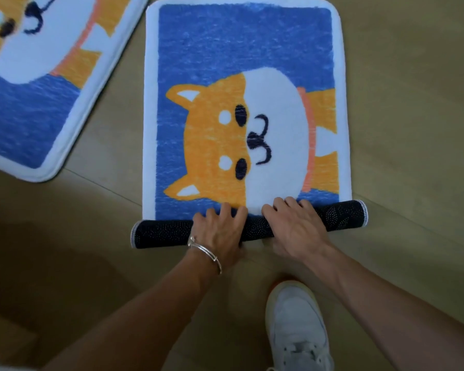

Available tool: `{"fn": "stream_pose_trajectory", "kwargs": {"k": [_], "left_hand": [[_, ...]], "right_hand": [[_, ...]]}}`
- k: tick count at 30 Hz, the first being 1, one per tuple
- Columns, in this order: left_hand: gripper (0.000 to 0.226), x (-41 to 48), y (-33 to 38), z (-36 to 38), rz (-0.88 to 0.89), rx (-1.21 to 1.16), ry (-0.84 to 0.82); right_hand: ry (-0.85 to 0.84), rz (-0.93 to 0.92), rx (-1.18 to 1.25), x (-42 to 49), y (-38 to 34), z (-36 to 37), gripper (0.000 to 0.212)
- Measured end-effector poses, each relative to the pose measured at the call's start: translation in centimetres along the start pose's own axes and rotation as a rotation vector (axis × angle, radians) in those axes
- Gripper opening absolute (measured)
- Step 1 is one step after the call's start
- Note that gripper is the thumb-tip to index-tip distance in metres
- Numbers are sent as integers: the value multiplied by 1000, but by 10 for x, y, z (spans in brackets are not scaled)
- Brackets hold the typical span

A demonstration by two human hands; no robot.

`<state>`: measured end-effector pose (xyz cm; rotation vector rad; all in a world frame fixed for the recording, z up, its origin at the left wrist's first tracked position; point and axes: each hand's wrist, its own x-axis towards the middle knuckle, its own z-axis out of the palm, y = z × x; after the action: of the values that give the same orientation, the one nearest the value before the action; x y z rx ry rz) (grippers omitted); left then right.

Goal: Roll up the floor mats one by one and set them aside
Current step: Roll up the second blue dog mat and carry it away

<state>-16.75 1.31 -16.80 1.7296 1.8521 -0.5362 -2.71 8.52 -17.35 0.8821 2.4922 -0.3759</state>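
On the wooden floor, left hand and right hand gripped the barely begun roll of the blue dog-print plush mat; its twin mat lay flat.

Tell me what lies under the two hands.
The left hand and right hand grip the rolled end of the mat, dark dotted backing outward. Beyond it the mat lies flat on the floor. The roll's inside and the floor beneath are covered.

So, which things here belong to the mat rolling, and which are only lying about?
In the job: part-rolled mat, left hand and right hand gripping its roll; flat mat beside it, not yet rolled.
Not in the job: bracelet, white shoe, floor.
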Motion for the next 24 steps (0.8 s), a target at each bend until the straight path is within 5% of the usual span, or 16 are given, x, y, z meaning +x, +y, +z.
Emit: {"fn": "stream_pose_trajectory", "kwargs": {"k": [5, 13, 19, 24], "left_hand": [[52, 11, -3, -2, -12, 1, -42], [44, 22, 1, -18, 99, -15, -203], [28, -1, 3, 5, 140, 0, 91], [32, 16, -1, 5, 59, -49, -27]], "right_hand": [[-83, 7, 86, 3, -1, -12, 22], [56, 79, 23, -9, -3, 17, 34], [-99, 137, 195, 0, -2, -2, 19], [189, 33, -31, -13, -10, 21, 40]]}}
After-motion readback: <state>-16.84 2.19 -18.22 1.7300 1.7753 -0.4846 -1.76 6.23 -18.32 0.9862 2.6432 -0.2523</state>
